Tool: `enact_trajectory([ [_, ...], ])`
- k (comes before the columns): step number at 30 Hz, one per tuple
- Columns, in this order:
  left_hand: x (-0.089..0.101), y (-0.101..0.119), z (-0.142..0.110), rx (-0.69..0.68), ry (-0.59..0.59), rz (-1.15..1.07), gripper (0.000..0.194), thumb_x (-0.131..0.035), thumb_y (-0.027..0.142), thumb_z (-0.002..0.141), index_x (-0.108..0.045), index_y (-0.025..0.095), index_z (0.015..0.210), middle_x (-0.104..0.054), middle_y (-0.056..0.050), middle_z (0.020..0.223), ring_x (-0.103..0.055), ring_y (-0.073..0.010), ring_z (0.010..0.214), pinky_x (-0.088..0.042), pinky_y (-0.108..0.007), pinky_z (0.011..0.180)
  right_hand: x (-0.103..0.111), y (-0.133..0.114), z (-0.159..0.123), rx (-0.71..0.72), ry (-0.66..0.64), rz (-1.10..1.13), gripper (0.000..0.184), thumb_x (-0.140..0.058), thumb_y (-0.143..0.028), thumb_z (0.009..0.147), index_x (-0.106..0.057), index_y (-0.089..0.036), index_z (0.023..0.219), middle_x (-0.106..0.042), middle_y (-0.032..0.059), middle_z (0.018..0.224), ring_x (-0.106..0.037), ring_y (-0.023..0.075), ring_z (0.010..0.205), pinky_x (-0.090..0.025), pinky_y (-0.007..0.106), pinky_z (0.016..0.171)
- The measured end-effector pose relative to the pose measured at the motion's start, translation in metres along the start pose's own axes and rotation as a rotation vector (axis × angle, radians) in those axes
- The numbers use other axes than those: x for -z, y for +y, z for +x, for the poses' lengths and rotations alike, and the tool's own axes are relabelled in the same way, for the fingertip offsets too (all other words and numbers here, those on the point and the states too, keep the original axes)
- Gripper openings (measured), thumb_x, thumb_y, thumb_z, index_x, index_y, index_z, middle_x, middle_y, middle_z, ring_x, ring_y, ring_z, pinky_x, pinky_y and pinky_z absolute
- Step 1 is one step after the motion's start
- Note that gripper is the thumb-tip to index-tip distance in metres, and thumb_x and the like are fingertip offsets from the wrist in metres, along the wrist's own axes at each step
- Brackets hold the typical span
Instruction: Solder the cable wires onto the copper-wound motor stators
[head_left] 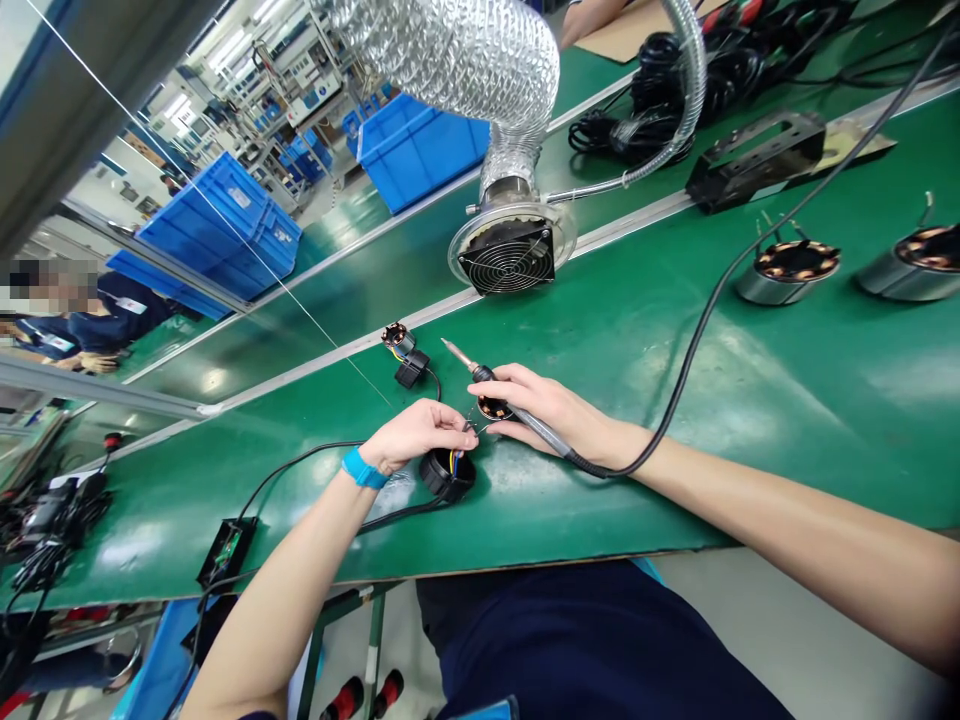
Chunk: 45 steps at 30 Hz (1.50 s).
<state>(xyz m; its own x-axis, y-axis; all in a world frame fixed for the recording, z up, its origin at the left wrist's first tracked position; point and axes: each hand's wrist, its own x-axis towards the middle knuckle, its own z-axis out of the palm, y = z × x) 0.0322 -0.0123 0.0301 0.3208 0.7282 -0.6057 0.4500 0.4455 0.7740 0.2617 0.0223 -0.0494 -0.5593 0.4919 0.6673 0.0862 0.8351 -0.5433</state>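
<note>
My left hand, with a blue band at its wrist, pinches thin wire ends between thumb and fingertips. In my right hand is a soldering iron, its tip pointing up and left, away from the wires. The same hand's fingers also steady a small motor stator with copper windings, partly hidden by the iron. Just below my left fingertips lies a round black housing with blue and yellow wires inside. Another small stator with a black cap rests beyond my hands.
A fume extractor fan hangs from a foil duct ahead. Larger stators stand at right, near a black metal bracket. The iron's cord arcs across the bench. A black box with a circuit board lies left; a co-worker sits beyond.
</note>
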Motion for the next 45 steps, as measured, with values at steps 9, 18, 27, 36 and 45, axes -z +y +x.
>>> enact_trajectory([
  [9,-0.005,-0.004,0.004,-0.023,0.042,-0.024,0.038,-0.089,0.044,0.068,-0.07,0.011,0.068,-0.064,-0.003,0.071,-0.051,-0.0099,0.064,-0.039,-0.025,0.066,-0.003,0.003,-0.001,0.03,0.019,-0.008,0.049,-0.067,-0.026,0.096,-0.048,-0.023,0.141,-0.055,0.0131,0.122,-0.065,0.0202,0.094,-0.059,0.035,0.081],
  [18,0.003,-0.008,-0.006,-0.06,-0.046,-0.007,0.034,-0.081,0.046,0.079,-0.079,0.013,0.085,-0.076,-0.009,0.089,-0.063,-0.0158,0.084,-0.047,-0.027,0.087,-0.005,-0.002,0.001,0.083,0.012,-0.038,0.046,-0.062,-0.021,0.098,-0.049,-0.021,0.142,-0.056,0.0138,0.125,-0.064,0.022,0.102,-0.06,0.036,0.084],
  [27,-0.002,-0.009,0.001,-0.12,-0.007,-0.02,0.029,-0.082,0.04,0.079,-0.077,0.014,0.067,-0.073,-0.008,0.074,-0.069,-0.0203,0.092,-0.047,-0.025,0.085,-0.003,-0.009,0.004,0.098,-0.039,-0.048,0.048,-0.053,-0.017,0.102,-0.046,-0.026,0.149,-0.055,0.0119,0.127,-0.064,0.0206,0.107,-0.06,0.033,0.086],
  [36,-0.012,-0.017,-0.001,-0.187,0.16,-0.22,0.028,-0.085,0.04,0.073,-0.079,0.013,0.078,-0.068,-0.004,0.065,-0.058,-0.0111,0.061,-0.044,-0.022,0.065,-0.018,-0.021,-0.002,0.094,0.029,-0.023,0.055,-0.041,-0.007,0.099,-0.044,-0.026,0.151,-0.058,0.0117,0.12,-0.066,0.0171,0.098,-0.059,0.027,0.08],
  [45,-0.011,-0.008,0.007,-0.298,0.362,-0.156,0.035,-0.081,0.047,0.075,-0.074,0.013,0.071,-0.068,-0.004,0.066,-0.055,-0.0115,0.061,-0.042,-0.022,0.064,-0.04,-0.018,0.003,-0.061,0.178,0.131,0.061,-0.047,-0.001,0.088,-0.049,-0.024,0.145,-0.057,0.0136,0.132,-0.064,0.0204,0.12,-0.056,0.032,0.099],
])
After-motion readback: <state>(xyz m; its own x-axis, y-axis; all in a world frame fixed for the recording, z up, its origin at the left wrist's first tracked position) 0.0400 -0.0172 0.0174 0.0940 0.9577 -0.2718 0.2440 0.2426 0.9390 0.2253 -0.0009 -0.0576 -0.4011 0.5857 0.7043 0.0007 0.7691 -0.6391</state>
